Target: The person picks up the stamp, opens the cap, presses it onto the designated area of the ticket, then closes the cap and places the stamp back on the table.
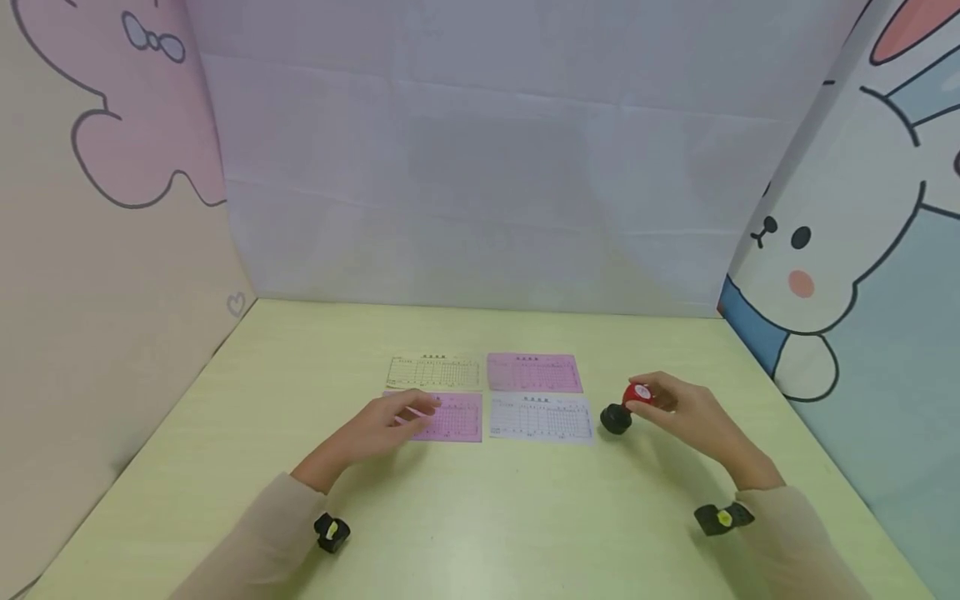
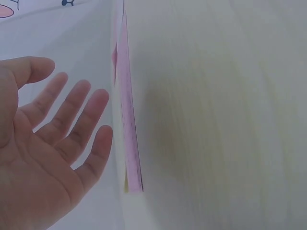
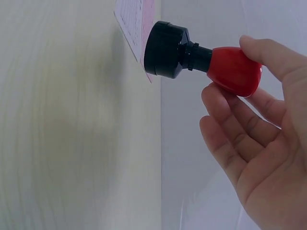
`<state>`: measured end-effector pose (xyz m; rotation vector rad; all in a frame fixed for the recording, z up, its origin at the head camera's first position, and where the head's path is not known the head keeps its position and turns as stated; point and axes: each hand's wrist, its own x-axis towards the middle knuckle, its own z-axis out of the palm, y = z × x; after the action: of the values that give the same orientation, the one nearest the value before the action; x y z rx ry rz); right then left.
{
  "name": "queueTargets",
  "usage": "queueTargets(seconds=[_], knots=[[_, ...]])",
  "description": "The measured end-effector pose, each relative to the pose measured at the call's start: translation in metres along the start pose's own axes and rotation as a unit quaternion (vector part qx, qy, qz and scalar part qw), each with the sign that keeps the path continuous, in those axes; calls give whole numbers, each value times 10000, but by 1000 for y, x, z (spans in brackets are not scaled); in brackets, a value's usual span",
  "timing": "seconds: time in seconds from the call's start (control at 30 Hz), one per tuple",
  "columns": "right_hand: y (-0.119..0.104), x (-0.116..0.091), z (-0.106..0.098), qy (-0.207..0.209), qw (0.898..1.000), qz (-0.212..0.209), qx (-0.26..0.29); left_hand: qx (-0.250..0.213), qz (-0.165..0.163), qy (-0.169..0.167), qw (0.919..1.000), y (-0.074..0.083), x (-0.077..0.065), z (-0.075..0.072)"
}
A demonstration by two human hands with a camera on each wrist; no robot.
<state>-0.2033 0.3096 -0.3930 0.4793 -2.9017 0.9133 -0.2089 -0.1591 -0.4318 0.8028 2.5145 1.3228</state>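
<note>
Yellowish table (image 1: 517,517) is meeting cartoon-printed walls (image 1: 892,333); right hand (image 1: 686,414) is gripping a red-handled stamp (image 3: 199,58), left hand (image 1: 378,429) is hovering relaxed.

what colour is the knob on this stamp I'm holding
The knob is red, clearest in the right wrist view.

Soft, even light fills the head view, its source out of sight; the table (image 1: 510,508) looks bright, and the back wall (image 1: 480,167) grows dimmer upward from the table's far edge. Blurred shadows spread beneath the left hand (image 1: 378,427) and right hand (image 1: 684,412). Fine print on the slips (image 1: 540,418) is indistinct. Both wrist views look pale, with a diffuse shadow near the red-handled stamp (image 3: 199,58).
</note>
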Motion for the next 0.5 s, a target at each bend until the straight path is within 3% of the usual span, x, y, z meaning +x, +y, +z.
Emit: queueTargets(seconds=[0.33, 0.5], knots=[[-15, 1, 6, -189, 9963, 270, 798, -241, 107, -104, 9996, 20, 17, 26], [-24, 2, 9, -346, 9932, 323, 1064, -564, -40, -38, 9984, 27, 25, 36]])
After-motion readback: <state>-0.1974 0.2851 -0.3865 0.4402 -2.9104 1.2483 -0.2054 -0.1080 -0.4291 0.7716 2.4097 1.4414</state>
